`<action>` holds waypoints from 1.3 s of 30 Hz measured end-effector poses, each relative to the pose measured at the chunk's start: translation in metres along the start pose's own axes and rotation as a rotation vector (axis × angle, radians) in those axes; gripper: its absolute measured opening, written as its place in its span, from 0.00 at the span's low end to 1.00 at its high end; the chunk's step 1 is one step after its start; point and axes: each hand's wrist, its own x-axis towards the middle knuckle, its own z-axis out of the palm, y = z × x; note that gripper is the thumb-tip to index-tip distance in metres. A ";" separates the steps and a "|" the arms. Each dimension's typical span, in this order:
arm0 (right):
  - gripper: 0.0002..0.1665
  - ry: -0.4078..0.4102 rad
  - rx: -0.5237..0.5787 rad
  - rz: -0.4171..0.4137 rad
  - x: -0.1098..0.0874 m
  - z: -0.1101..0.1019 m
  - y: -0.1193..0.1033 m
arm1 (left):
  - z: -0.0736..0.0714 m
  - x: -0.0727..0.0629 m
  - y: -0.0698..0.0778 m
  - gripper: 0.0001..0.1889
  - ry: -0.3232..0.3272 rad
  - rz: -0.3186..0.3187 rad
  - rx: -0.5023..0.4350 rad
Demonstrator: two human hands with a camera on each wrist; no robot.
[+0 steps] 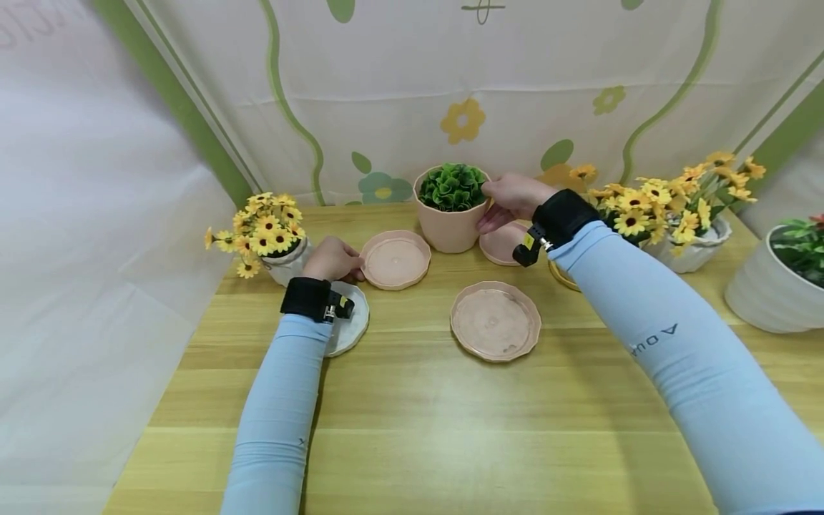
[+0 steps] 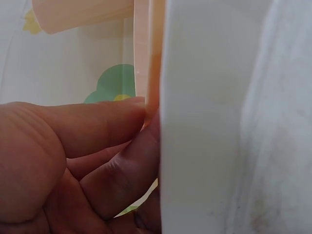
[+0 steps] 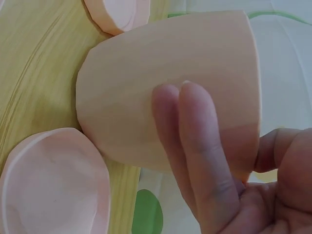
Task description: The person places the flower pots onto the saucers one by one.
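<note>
At the left, my left hand (image 1: 332,259) pinches the edge of a pink scalloped saucer (image 1: 395,261) between thumb and fingers. Below that hand lies a white saucer (image 1: 352,320), partly covered by the wrist; it fills the right side of the left wrist view. My right hand (image 1: 515,199) grips a pink flowerpot (image 1: 450,230) by its right side, thumb at the rim and fingers along the wall. Round green foliage (image 1: 453,187) fills the pot, which stands upright between the pinched saucer and a smaller pink saucer (image 1: 505,244).
Another pink saucer (image 1: 496,322) lies in front of the pot. A white pot of yellow flowers (image 1: 283,265) stands far left. More yellow flowers (image 1: 644,204) in pots stand behind the right forearm, with a yellow saucer (image 1: 563,277) partly hidden. A ribbed white pot (image 1: 772,286) is at right.
</note>
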 end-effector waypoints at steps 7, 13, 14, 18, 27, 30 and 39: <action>0.31 -0.007 -0.033 0.009 -0.001 0.003 -0.005 | -0.001 0.000 0.001 0.13 -0.021 -0.010 0.008; 0.30 -0.008 -0.036 0.012 -0.004 0.005 -0.010 | -0.002 -0.001 0.002 0.13 -0.032 -0.024 0.007; 0.30 -0.012 -0.039 0.010 -0.005 0.004 -0.012 | -0.001 -0.002 0.002 0.13 -0.031 -0.024 0.005; 0.30 -0.012 -0.045 0.003 -0.011 0.003 -0.020 | -0.001 -0.002 0.002 0.13 -0.030 -0.017 -0.013; 0.29 -0.004 -0.072 -0.013 -0.022 0.002 -0.042 | -0.002 0.000 0.001 0.13 -0.031 -0.012 -0.022; 0.29 -0.013 -0.088 -0.023 -0.024 0.003 -0.046 | -0.001 0.002 0.000 0.13 -0.029 -0.012 -0.018; 0.29 -0.026 -0.072 -0.050 -0.026 0.011 -0.050 | 0.001 0.001 0.002 0.12 -0.026 -0.001 -0.019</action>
